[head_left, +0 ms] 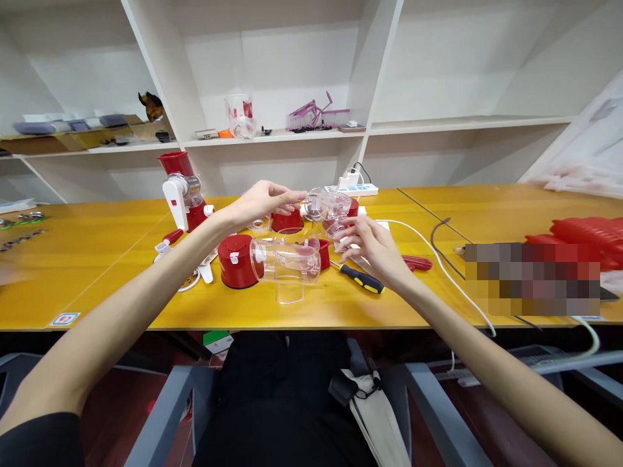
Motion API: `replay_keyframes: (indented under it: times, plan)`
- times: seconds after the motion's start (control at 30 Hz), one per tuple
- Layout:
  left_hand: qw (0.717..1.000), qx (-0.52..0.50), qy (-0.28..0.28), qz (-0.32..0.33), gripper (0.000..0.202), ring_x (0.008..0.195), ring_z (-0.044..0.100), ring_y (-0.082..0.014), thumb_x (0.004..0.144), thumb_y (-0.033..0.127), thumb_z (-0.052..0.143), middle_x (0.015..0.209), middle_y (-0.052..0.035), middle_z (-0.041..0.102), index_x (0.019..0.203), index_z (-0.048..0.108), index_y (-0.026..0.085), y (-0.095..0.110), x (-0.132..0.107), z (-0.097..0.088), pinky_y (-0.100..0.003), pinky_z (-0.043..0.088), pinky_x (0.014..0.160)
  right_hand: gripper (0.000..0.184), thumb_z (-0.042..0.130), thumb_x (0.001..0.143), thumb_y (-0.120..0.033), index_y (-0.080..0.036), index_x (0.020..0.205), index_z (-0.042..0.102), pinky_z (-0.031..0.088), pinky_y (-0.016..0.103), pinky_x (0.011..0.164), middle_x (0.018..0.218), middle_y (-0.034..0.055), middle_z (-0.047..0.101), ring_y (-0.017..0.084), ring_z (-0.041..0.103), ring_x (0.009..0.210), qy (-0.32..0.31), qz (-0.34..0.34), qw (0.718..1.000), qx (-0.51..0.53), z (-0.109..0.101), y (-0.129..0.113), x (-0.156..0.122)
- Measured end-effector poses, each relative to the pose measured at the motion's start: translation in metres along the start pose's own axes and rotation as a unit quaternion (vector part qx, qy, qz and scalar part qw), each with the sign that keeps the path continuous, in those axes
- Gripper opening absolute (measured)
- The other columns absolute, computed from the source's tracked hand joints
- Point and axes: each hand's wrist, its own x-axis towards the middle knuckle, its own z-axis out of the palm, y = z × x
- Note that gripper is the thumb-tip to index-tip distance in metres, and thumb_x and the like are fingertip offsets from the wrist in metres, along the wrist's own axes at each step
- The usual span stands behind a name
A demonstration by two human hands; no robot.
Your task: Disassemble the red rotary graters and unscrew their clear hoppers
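Both my hands are raised over the yellow table [97, 272]. My left hand [260, 201] and my right hand [370, 243] together hold a clear plastic part [328, 206], fingers pinched on its two ends. Below them a clear plastic housing with a red base [270, 259] lies on its side. A black and yellow screwdriver [360, 279] lies under my right hand. A red-handled tool [416, 263] rests just beyond it.
An assembled red and white rotary grater [182, 191] stands at the left. Red caps [287, 222] sit behind the housing. A white power strip [353, 188] and cables [448, 272] lie at the right, red plastic parts [584, 233] at the far right. Shelves [272, 136] hold odd items.
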Motion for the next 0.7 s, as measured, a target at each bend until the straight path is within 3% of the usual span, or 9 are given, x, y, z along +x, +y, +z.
replay_keyframes:
  times: [0.13, 0.23, 0.5, 0.7]
  plan:
    - [0.996, 0.082, -0.028, 0.032, 0.06, 0.104, 0.069, -0.0239, 0.08, 0.057, 0.072, 0.114, -0.0135, 0.076, 0.119, 0.073, 0.012, -0.004, 0.011, 0.005, -0.036, 0.05, 0.092, 0.07, 0.031, 0.095, -0.068, -0.009, 0.126, 0.052, 0.054, 0.017, 0.072, 0.092, 0.0055, 0.062, 0.001, 0.057, 0.078, -0.064, 0.097, 0.99, 0.084, 0.019, -0.008, 0.028]
    - [0.992, 0.109, -0.053, 0.041, 0.062, 0.107, 0.069, -0.0246, 0.076, 0.054, 0.075, 0.119, -0.0138, 0.075, 0.121, 0.072, 0.011, -0.011, 0.019, 0.009, -0.035, 0.05, 0.092, 0.069, 0.034, 0.094, -0.067, -0.009, 0.127, 0.052, 0.053, 0.016, 0.069, 0.093, 0.0055, 0.061, 0.001, 0.056, 0.077, -0.083, 0.138, 0.98, 0.114, 0.022, -0.008, 0.043]
    - [0.984, 0.12, -0.125, 0.051, 0.081, 0.118, 0.064, -0.0281, 0.07, 0.045, 0.082, 0.137, -0.0181, 0.064, 0.138, 0.058, 0.009, -0.024, 0.031, 0.021, -0.038, 0.048, 0.099, 0.044, 0.052, 0.094, -0.046, -0.009, 0.117, 0.058, 0.056, 0.019, 0.085, 0.103, 0.0058, 0.062, 0.003, 0.058, 0.093, -0.107, 0.178, 0.973, 0.102, 0.014, -0.007, 0.061]
    - [0.983, 0.067, -0.163, 0.048, 0.077, 0.129, 0.059, -0.0281, 0.073, 0.037, 0.081, 0.147, -0.0173, 0.055, 0.141, 0.054, 0.014, -0.03, 0.028, 0.023, -0.039, 0.046, 0.107, 0.046, 0.053, 0.094, -0.045, -0.01, 0.124, 0.056, 0.057, 0.025, 0.094, 0.112, 0.0074, 0.061, 0.006, 0.059, 0.103, -0.095, 0.17, 0.976, 0.096, 0.017, -0.001, 0.057]
